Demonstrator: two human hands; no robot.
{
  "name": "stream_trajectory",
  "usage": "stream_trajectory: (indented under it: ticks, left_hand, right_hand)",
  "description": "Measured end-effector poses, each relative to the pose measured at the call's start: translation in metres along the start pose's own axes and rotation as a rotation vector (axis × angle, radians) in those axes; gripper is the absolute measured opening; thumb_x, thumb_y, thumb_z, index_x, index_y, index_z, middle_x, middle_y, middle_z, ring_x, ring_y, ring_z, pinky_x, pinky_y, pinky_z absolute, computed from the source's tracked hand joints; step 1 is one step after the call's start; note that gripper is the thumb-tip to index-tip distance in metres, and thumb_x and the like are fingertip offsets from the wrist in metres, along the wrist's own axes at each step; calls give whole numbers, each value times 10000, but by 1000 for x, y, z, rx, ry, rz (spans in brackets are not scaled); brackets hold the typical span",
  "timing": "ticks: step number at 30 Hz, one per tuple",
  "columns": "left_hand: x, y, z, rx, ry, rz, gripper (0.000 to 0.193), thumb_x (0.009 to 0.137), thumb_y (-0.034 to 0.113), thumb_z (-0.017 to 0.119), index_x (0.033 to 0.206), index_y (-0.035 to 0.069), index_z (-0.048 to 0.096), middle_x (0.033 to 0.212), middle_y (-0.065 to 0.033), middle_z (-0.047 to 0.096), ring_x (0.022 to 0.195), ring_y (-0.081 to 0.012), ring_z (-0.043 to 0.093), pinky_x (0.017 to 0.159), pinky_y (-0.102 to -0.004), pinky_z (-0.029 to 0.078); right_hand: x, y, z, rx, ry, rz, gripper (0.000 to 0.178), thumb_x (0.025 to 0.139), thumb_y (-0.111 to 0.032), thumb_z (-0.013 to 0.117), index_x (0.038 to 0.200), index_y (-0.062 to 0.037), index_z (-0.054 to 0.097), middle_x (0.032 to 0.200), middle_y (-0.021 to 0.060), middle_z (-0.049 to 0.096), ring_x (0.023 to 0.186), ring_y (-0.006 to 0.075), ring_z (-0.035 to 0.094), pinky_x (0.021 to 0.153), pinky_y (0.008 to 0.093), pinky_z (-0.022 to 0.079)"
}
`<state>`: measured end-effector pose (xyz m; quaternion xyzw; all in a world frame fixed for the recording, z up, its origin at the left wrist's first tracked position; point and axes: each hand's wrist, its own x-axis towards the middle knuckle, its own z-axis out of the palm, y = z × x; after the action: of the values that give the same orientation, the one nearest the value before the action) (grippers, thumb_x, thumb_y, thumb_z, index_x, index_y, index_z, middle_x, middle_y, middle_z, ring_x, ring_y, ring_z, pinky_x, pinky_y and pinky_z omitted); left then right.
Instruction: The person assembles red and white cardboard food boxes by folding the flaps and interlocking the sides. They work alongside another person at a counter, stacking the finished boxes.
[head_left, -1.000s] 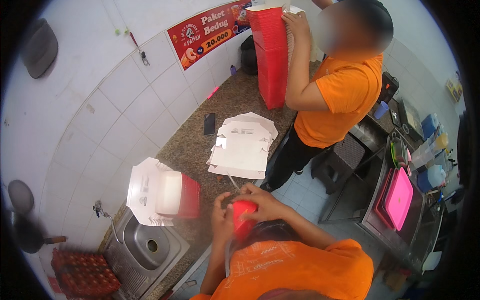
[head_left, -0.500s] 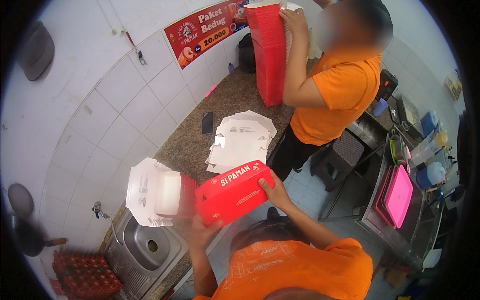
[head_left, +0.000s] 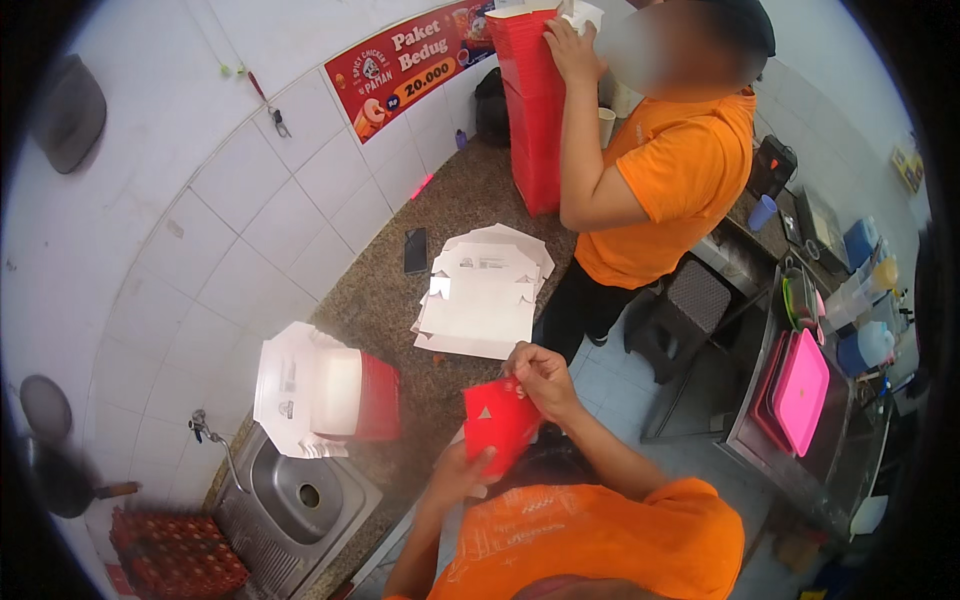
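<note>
Both my hands hold a red cardboard box blank (head_left: 498,422) over the edge of the speckled stone counter (head_left: 390,300). My left hand (head_left: 458,478) grips its lower edge and my right hand (head_left: 541,380) pinches its upper right corner. The blank is partly folded, red side toward me. To its left on the counter stands a folded red box with an open white lid (head_left: 322,392). Behind it lies a pile of flat white box blanks (head_left: 482,295).
A co-worker in an orange shirt (head_left: 670,170) steadies a tall stack of red boxes (head_left: 532,110) at the counter's far end. A dark phone (head_left: 415,250) lies by the tiled wall. Sink (head_left: 290,495) and red crate (head_left: 175,555) lower left; stool (head_left: 692,298) and pink trays (head_left: 802,385) right.
Half a second ago I held the red blank spread wide and level; now it is folded narrower and turned upright between my hands. The co-worker still holds the tall stack.
</note>
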<state>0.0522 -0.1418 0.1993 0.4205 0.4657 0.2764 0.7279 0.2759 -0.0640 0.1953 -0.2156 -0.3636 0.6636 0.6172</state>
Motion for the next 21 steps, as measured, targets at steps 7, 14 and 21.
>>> stream_trajectory:
  ticks: [7,14,21]
  left_hand:
    - [11,-12,3,134,0,43,332,1029,250,625,1237,-7,596,1056,-78,707,889,-164,712,729,-308,624]
    - [3,-16,9,364,91,99,273,1033,202,610,1208,-7,632,1054,-76,708,915,-147,694,745,-319,621]
    - [13,-35,0,637,182,313,258,1042,187,587,1213,2,642,992,-83,718,892,-156,705,736,-329,622]
  right_hand:
    - [3,4,13,-1138,-190,-134,89,967,-137,672,1021,-67,680,949,25,629,899,120,597,821,268,457]
    - [-9,15,-13,-556,42,-44,125,937,-130,708,1039,-57,710,973,23,660,900,114,595,805,275,469]
    - [-4,16,-1,-904,-277,120,151,970,-128,659,1097,-57,698,1045,60,691,998,129,636,875,311,499]
